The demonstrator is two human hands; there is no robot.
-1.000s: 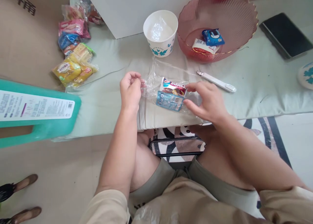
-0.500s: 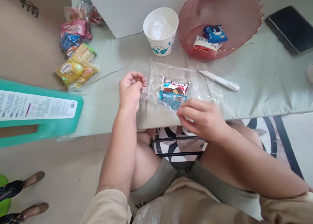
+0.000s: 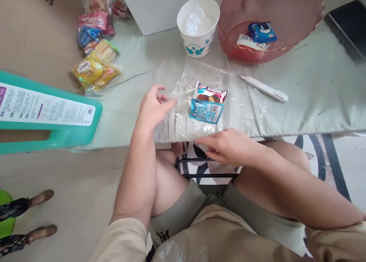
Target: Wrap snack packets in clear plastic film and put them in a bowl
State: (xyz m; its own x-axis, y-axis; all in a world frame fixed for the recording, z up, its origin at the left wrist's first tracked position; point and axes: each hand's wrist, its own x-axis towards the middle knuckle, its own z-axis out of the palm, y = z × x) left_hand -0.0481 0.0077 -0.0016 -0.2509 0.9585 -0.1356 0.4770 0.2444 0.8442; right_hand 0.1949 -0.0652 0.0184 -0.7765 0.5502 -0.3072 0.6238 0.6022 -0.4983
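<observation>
A sheet of clear plastic film (image 3: pixel 183 121) lies spread over the table's near edge. Two snack packs rest at its middle: a chocolate pie packet (image 3: pixel 215 93) printed in white and dark red, partly covered by a light-blue packet (image 3: pixel 206 111). I cannot tell whether the film passes over or under them. My left hand (image 3: pixel 154 107) hovers at the film's left side, thumb and fingers apart, holding nothing. At the front edge, my right hand (image 3: pixel 228 146) pinches the film between its fingers. A white utility knife (image 3: pixel 263 87) lies to the right of the packets.
Behind the film stand a white paper cup (image 3: pixel 198 45) with clear plastic inside and a pink bowl (image 3: pixel 297 45) holding snack packs. Several wrapped snacks (image 3: pixel 97 64) lie by a cardboard box (image 3: pixel 37 33). A green jug (image 3: pixel 71 136) is left; a phone (image 3: pixel 349 29) is far right.
My left hand has let go of the film and its fingers have spread. My right hand has moved toward me and left, to the film's near edge. The view has shifted slightly.
</observation>
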